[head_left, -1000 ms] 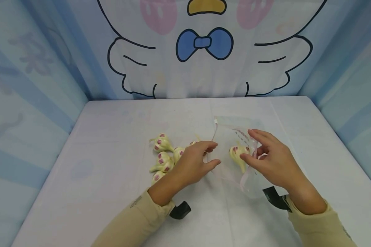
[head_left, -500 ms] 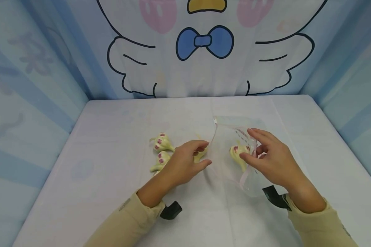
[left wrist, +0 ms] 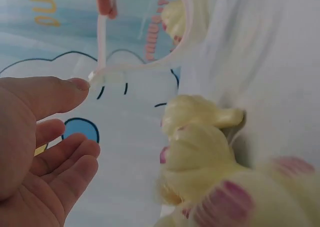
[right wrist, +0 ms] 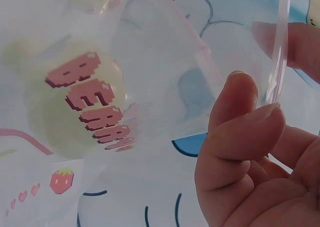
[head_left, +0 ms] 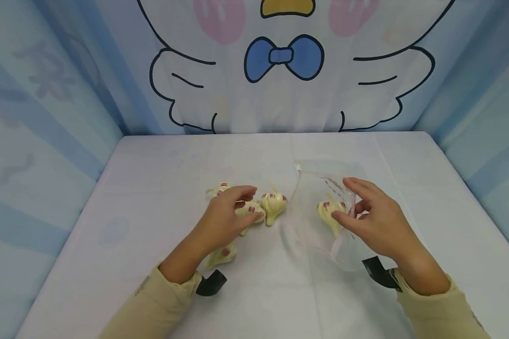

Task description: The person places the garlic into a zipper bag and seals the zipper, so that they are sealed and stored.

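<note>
My right hand (head_left: 377, 221) grips the edge of a clear plastic zip bag (head_left: 307, 188). The bag's mouth gapes toward the left. One garlic bulb (head_left: 327, 212) lies inside; red lettering and a strawberry print (right wrist: 62, 180) show on the bag in the right wrist view. My left hand (head_left: 225, 212) hovers above a group of loose garlic bulbs, thumb and fingers apart with nothing between them. Nearest beyond its fingertips is a bulb (head_left: 274, 203) beside the bag. Another bulb (head_left: 220, 255) shows below the hand, and others are partly hidden by it.
A white cloth covers the table (head_left: 152, 188). At its back hangs a curtain (head_left: 280, 103) with a cartoon figure and a blue bow, and blue patterned curtains (head_left: 38, 165) flank both sides. Black straps (head_left: 212, 282) show at both sleeve cuffs.
My left hand has moved left from the bag's mouth to over the loose bulbs, uncovering the bulb beside the bag. The right hand keeps its grip on the bag.
</note>
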`<state>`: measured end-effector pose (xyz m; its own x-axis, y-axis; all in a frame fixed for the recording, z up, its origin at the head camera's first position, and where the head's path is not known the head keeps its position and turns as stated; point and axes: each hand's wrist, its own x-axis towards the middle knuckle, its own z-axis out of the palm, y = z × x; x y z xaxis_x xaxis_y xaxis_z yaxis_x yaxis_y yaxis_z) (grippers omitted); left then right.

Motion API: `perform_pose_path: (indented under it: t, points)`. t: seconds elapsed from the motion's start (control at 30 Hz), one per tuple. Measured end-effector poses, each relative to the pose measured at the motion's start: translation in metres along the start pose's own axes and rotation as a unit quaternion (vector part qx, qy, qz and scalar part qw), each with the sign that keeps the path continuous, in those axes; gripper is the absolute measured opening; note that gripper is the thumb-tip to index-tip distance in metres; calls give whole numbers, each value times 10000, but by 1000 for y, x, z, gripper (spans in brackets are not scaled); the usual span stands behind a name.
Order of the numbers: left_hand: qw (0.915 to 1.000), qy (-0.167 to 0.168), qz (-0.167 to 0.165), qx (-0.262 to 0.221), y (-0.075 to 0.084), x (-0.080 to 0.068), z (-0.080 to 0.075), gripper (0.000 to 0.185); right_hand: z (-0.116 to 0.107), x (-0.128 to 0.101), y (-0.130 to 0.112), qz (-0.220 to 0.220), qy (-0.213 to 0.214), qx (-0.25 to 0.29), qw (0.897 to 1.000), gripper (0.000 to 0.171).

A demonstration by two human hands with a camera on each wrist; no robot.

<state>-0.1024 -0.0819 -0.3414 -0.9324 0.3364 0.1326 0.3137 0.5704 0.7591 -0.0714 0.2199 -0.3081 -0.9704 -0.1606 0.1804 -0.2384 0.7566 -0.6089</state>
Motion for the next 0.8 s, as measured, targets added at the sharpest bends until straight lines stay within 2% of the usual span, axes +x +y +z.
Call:
perform_pose_path:
  t: [0.17,0.37,0.57,0.8]
  points:
    - [9997,6,-67,221,-16,-8,-13,52,0,-1,1,-45,28,5,10000,72]
    - [9996,-21,-232,173,-35,-16,-24,55,-1,-1,2,-61,44,-16,10000,73]
    - [9970,-375,-483,481,-46,-19,-30,52,-1,-2,2,-6,-10,-14,10000,73]
    - [9940,-692,-526,664,-59,-19,-31,49,-1,-2,1,38,-14,-46,10000,73]
